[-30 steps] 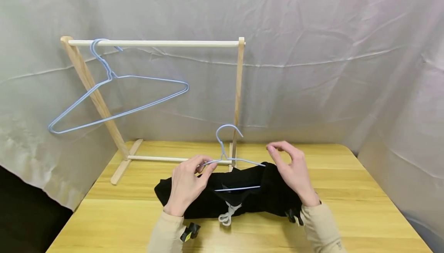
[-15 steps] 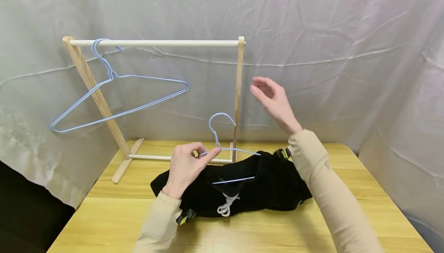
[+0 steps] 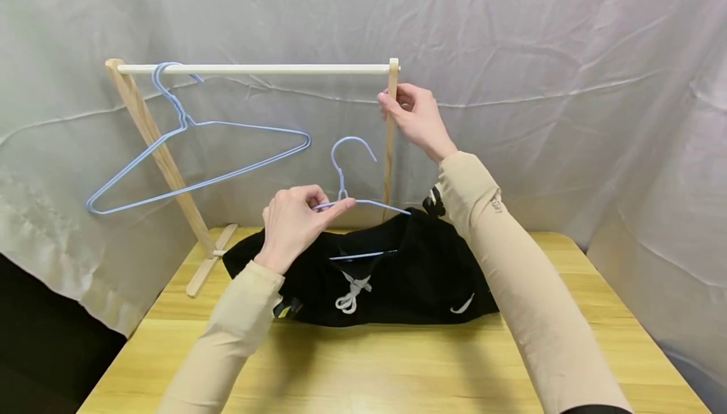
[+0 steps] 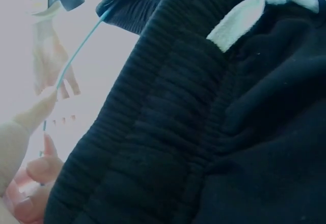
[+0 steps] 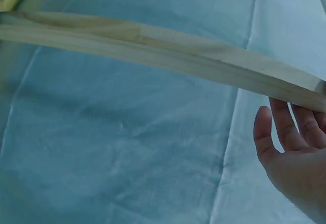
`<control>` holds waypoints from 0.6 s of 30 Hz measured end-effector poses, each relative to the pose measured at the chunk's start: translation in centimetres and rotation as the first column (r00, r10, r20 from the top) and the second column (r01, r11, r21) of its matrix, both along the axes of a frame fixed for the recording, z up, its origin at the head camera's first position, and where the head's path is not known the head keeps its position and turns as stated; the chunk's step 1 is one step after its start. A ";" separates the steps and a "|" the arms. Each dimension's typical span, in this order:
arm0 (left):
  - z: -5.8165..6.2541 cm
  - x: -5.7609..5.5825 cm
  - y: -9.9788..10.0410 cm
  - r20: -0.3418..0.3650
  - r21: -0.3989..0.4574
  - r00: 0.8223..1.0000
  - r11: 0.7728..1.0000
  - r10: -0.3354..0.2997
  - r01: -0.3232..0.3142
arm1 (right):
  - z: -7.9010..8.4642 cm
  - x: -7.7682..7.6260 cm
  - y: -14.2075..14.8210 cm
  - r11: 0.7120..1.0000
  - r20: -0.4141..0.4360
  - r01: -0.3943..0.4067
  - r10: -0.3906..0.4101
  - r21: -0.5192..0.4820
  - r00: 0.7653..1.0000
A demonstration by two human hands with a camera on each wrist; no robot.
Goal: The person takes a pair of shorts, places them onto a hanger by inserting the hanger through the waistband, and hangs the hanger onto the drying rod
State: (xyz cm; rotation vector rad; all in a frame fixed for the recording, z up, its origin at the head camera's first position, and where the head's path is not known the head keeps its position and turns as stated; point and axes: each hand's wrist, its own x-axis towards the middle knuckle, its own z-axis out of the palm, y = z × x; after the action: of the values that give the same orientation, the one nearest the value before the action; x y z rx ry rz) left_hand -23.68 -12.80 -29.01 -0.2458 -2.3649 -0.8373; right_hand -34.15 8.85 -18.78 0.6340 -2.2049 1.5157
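Note:
My left hand [image 3: 294,221] pinches the blue wire hanger [image 3: 341,174] at its shoulder beside the neck, the hook pointing up. From this hanger hang black drawstring pants [image 3: 420,269], raised, with shadows on the table below. A white tied drawstring [image 3: 352,294] hangs at their front, and a small white logo shows lower right. In the left wrist view the gathered waistband [image 4: 137,107] fills the middle. My right hand [image 3: 417,117] holds the right post [image 3: 389,155] of the wooden rack near its top, thumb in front, fingers behind. The right wrist view shows the fingers [image 5: 290,127] at the post.
Two blue hangers [image 3: 199,185] hang nested at the left of the rack's white top rail [image 3: 255,69]. The rack's left post [image 3: 153,142] slants down to a wooden foot [image 3: 211,262] on the table [image 3: 363,370]. A grey curtain [image 3: 511,35] stands behind.
My left hand has lifted the hanger and pants up and slightly left. My right hand has left the pants' right side and risen to the rack's right post, which it now grips.

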 end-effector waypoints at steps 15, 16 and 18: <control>5.9 -1.3 -5.5 -0.053 0.056 0.979 0.980 0.195 -0.192 | 0.3 -1.1 -0.1 0.994 0.015 0.071 -0.073 0.087 0.997; 6.4 -1.2 -6.0 -0.050 0.064 0.978 0.978 0.202 -0.199 | 0.3 -1.1 -0.2 0.994 0.020 0.071 -0.073 0.087 0.997; 7.4 -1.2 -7.1 -0.044 0.070 0.974 0.974 0.221 -0.217 | 0.2 -1.2 -0.2 0.994 0.023 0.072 -0.074 0.087 0.997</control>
State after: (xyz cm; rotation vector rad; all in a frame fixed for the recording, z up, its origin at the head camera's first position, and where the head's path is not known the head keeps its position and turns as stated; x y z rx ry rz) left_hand -24.84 -19.90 -21.57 0.0209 -2.2620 -0.7902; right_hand -35.39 8.64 -18.54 0.5557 -2.2974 1.4074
